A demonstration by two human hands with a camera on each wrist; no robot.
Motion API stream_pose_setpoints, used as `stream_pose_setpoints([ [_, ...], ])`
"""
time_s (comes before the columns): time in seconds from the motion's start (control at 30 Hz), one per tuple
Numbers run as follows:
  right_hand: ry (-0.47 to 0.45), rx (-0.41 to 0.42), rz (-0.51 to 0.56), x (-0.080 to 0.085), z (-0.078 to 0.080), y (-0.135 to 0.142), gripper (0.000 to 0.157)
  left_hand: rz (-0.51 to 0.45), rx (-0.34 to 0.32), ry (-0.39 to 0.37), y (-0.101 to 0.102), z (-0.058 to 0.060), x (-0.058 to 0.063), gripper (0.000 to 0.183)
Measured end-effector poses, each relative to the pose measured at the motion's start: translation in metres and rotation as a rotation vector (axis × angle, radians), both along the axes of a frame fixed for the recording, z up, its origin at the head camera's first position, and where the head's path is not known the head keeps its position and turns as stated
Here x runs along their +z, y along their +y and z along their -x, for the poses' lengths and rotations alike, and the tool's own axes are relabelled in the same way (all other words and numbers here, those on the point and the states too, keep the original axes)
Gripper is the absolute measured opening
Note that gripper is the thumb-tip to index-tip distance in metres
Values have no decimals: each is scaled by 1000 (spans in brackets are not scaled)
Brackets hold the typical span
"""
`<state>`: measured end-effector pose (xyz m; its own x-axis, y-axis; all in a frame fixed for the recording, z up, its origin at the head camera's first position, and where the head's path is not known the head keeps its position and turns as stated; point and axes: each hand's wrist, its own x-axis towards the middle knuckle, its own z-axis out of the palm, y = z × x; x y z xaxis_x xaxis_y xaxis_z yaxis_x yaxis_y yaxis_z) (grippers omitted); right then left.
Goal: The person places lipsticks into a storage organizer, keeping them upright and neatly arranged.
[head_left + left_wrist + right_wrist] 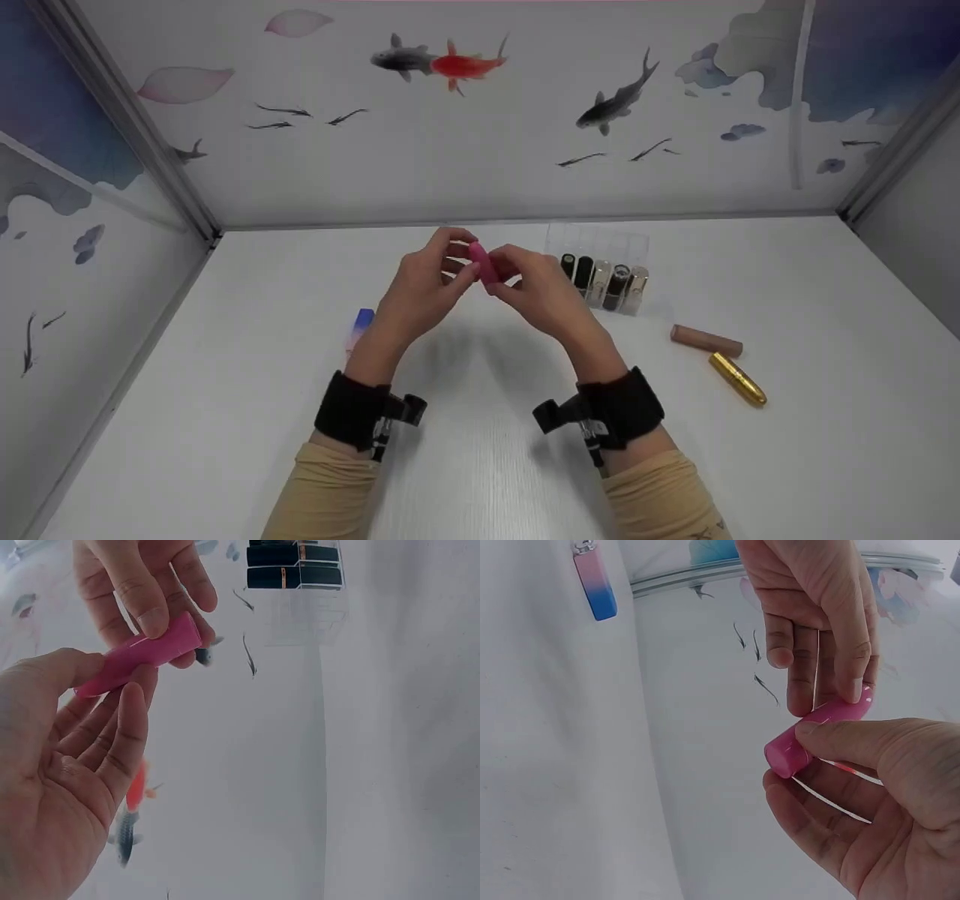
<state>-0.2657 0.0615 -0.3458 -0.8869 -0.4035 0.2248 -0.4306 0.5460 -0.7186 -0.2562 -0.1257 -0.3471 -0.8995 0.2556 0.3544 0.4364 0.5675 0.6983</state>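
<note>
A glossy pink lipstick tube (484, 264) is held up between both hands above the far part of the table. My left hand (420, 289) pinches one end of it between thumb and fingers. On the other end, the thumb and fingers of my right hand (546, 291) grip it too. The left wrist view has the closed tube (142, 656) slanting across, the left thumb over its lower end. In the right wrist view the tube's flat end (782, 756) faces the camera beside the right thumb.
Just right of the right hand, a clear organizer (634, 244) holds several lipsticks in its front row. Further right lie a brown tube (705, 340) and a gold bullet-shaped tube (738, 379). A pink-and-blue tube (596, 585) lies left of the left wrist. A printed panel (480, 165) borders the table's back.
</note>
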Motion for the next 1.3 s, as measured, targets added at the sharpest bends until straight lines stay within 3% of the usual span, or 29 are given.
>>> stream_pose_setpoints([
  [0.2,22,-27,34,0,-2,2,37,-79,18,11,6,0,-3,31],
  [0.47,83,-56,80,-3,-2,5,38,-88,-11,42,10,1,-10,28],
  [0.63,196,-137,97,-4,-1,7,40,-69,-56,56,16,-1,-11,38],
  [0.87,295,-269,22,-3,3,11,41,-5,-138,46,28,-2,-13,60],
  [1.07,313,-301,50,-3,6,18,29,26,-160,0,36,-2,-12,72],
  [1.3,344,-312,65,-2,11,25,28,38,-155,-27,48,4,-13,74],
])
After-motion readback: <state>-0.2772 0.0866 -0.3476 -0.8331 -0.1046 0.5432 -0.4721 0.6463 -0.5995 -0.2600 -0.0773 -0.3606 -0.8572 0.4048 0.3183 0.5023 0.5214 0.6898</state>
